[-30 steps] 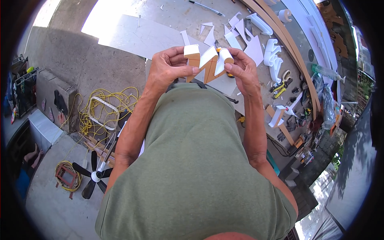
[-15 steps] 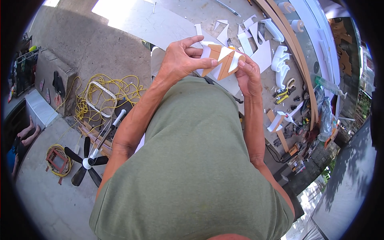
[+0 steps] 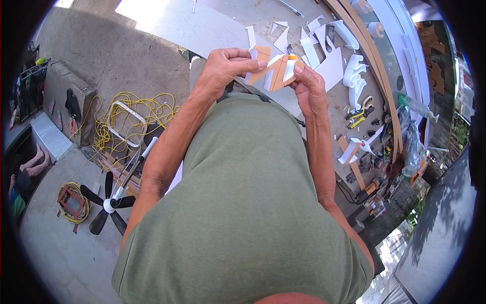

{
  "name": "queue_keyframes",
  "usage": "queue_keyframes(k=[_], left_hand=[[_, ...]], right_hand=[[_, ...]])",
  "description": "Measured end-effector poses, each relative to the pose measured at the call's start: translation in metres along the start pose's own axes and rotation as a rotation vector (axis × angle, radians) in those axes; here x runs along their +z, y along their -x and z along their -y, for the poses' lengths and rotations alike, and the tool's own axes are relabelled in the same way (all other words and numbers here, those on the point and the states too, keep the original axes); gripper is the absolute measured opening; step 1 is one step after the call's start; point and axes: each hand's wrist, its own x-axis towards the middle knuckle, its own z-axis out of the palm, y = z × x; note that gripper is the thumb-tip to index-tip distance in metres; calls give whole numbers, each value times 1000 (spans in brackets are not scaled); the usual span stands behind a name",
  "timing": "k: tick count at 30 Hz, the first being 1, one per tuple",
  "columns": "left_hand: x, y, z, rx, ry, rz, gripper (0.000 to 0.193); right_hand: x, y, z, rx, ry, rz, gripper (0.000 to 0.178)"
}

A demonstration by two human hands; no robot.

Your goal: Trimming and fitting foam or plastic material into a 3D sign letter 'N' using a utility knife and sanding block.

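Head view: the zigzag piece point(image 3: 276, 75) is held up before the bench point(image 3: 243, 12), fingers point(image 3: 250, 66) of the left hand point(image 3: 218, 71) and right hand point(image 3: 311, 87) clamped on opposite ends. Probably light and stiff, its thin edging point(image 3: 268, 81) fragile; best pinched gently there.

There is 1 zigzag piece point(image 3: 276, 75), 1 fan point(image 3: 108, 205), 5 blades point(image 3: 98, 223) and perhaps 2 rolls point(image 3: 375, 30).

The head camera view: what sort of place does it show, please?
Most likely a craft workshop: white angular sheet offcuts and a yellow-handled hand tool lie on the grey table, and left hand and right hand hold a brown-and-white zigzag piece.
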Motion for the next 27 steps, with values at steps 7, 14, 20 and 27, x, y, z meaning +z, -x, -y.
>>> queue_keyframes(k=[7, 14, 20, 27], left_hand=[[-4, 8, 7, -35, 118, -40, 74], [-34, 14, 52, -42, 189, -63, 65], [-38, 28, 69, 28, 323, -57, 58], [-41, 32, 78, -52, 317, -123, 52]], right_hand=[[13, 0, -13, -84, 66, -26, 42], [25, -5, -39, -42, 152, 34, 53], [35, -5, -47, -49, 243, 29, 53], [39, -6, -59, -20, 251, 22, 46]])
